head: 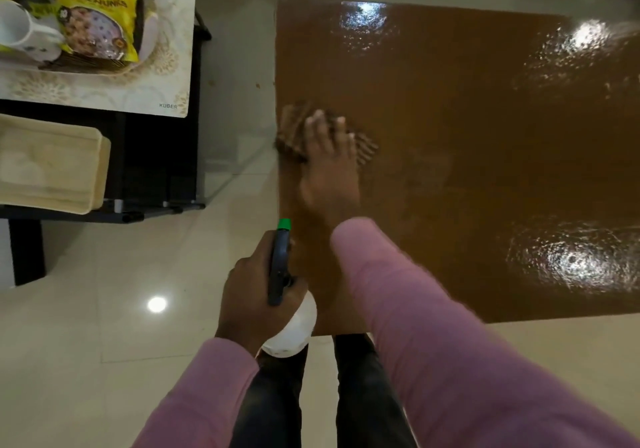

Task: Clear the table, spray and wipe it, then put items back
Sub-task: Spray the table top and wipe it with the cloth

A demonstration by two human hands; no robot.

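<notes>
wipe step | right hand (330, 163), fingers flat, presses cloth (293, 128) at bench (450, 143) left edge | wet sheen (571, 260) lies to its right | left hand (246, 283) fingers grip spray bottle (280, 267) off near corner

Finish survey: wet gloss on the desk, polished floor, plastics and cloth elsewhere.
Desk (450, 136): smooth brown top, glossy, with a beaded wet sheen toward the right of the frame and a duller look near its left edge. Cloth (294, 125): brown, ribbed, rough fabric. Spray bottle (294, 323): white translucent plastic body, dark matt plastic trigger head, green plastic nozzle. Floor (104, 326): cream tiles, polished and reflective. Packet (100, 8), upper left: glossy yellow plastic film. Mugs (20, 32): white, smooth, glazed look. Tray (52, 163), left: pale, matt. Sleeve (450, 361): pink soft cloth, matt.
</notes>
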